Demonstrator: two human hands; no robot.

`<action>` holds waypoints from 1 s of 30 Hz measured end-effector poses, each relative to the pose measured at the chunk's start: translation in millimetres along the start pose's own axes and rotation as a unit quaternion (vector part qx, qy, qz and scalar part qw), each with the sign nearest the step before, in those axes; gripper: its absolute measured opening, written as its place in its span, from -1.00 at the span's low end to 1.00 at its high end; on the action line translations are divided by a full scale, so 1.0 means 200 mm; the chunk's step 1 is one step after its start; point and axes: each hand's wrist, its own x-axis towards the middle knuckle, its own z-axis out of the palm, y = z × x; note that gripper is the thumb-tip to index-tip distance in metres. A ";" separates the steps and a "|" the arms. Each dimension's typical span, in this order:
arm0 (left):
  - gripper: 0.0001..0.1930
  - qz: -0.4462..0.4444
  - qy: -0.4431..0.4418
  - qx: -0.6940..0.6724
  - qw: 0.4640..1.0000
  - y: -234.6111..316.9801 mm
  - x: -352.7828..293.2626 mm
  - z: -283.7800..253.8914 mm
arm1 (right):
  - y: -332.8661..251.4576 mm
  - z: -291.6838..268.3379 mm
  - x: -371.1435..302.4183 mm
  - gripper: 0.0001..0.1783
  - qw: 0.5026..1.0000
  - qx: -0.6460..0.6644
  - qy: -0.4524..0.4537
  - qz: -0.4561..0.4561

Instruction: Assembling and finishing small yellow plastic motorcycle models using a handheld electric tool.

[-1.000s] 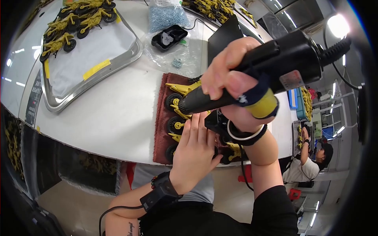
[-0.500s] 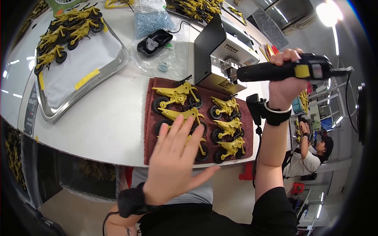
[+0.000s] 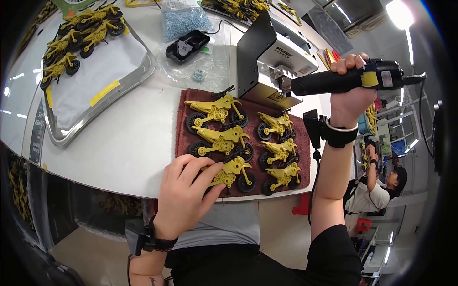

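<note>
Several yellow toy motorcycles with black wheels lie on their sides in two columns on a dark red cloth. My left hand [image 3: 187, 189] is at the lowest toy motorcycle [image 3: 232, 172] of the left column, thumb and fingers closed about its rear part and partly hiding it. Above it in that column lies another toy motorcycle [image 3: 220, 139]. Raised on the right, my right hand [image 3: 352, 90] is wrapped round a black electric screwdriver [image 3: 329, 85] with a yellow patch. The screwdriver's tip is at the front of a box-shaped screw feeder [image 3: 272, 66].
The red cloth [image 3: 254, 159] lies at the table's near edge. A metal tray [image 3: 107, 112] with more toy motorcycles stands at left. Behind are a bag of small screws [image 3: 183, 24] and a black dish [image 3: 187, 46]. A co-worker [image 3: 372, 190] sits at far right.
My left hand has come down and toward me from its spread pose above the left column and closed on the lowest toy motorcycle. The screwdriver stays at the feeder with little movement.
</note>
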 end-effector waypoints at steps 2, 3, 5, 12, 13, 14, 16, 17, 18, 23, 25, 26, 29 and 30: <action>-0.64 -0.004 0.007 -0.007 1.000 0.00 0.00 0.00 | -0.02 0.01 0.01 -0.80 0.999 -0.038 -0.004 0.031; -0.63 -0.009 0.014 -0.012 1.000 0.00 0.00 0.01 | -0.04 0.02 -0.01 -0.79 0.998 -0.004 -0.027 0.055; -0.63 -0.012 0.014 -0.005 1.000 -0.01 0.00 0.01 | -0.07 0.10 -0.12 -0.74 0.995 0.036 -0.056 0.069; -0.64 -0.001 0.014 -0.002 1.000 -0.02 0.01 0.02 | -0.30 0.38 -0.50 -0.68 0.981 0.079 -0.139 0.107; -0.64 -0.004 0.013 -0.001 1.000 -0.02 0.00 0.02 | -0.29 0.38 -0.51 -0.68 0.976 0.081 -0.165 0.119; -0.64 -0.004 0.014 0.003 1.000 -0.02 0.00 0.02 | -0.29 0.38 -0.52 -0.68 0.970 0.081 -0.191 0.129; -0.65 -0.004 0.016 0.005 1.000 -0.02 0.00 0.02 | -0.27 0.40 -0.54 -0.68 0.969 0.085 -0.191 0.129; -0.65 -0.006 0.016 0.003 1.000 -0.01 0.00 0.02 | -0.26 0.41 -0.54 -0.68 0.968 0.084 -0.198 0.131; -0.66 -0.007 0.016 0.002 1.000 -0.01 0.00 0.02 | -0.25 0.42 -0.54 -0.68 0.966 0.083 -0.206 0.133; -0.67 -0.009 0.011 -0.003 1.000 -0.01 0.00 0.02 | -0.20 0.43 -0.55 -0.69 0.962 0.077 -0.214 0.154; -0.68 -0.008 0.009 -0.005 1.000 -0.01 0.00 0.02 | -0.21 0.44 -0.53 -0.70 0.955 0.068 -0.240 0.161; -0.68 -0.010 0.008 -0.003 1.000 -0.02 0.00 0.02 | -0.20 0.44 -0.53 -0.71 0.947 0.063 -0.268 0.165; -0.68 -0.009 0.008 -0.001 1.000 -0.02 0.00 0.01 | -0.18 0.45 -0.51 -0.71 0.938 0.038 -0.311 0.147; -0.68 -0.005 0.007 -0.002 1.000 -0.01 0.00 0.01 | -0.19 0.45 -0.50 -0.72 0.935 0.038 -0.318 0.155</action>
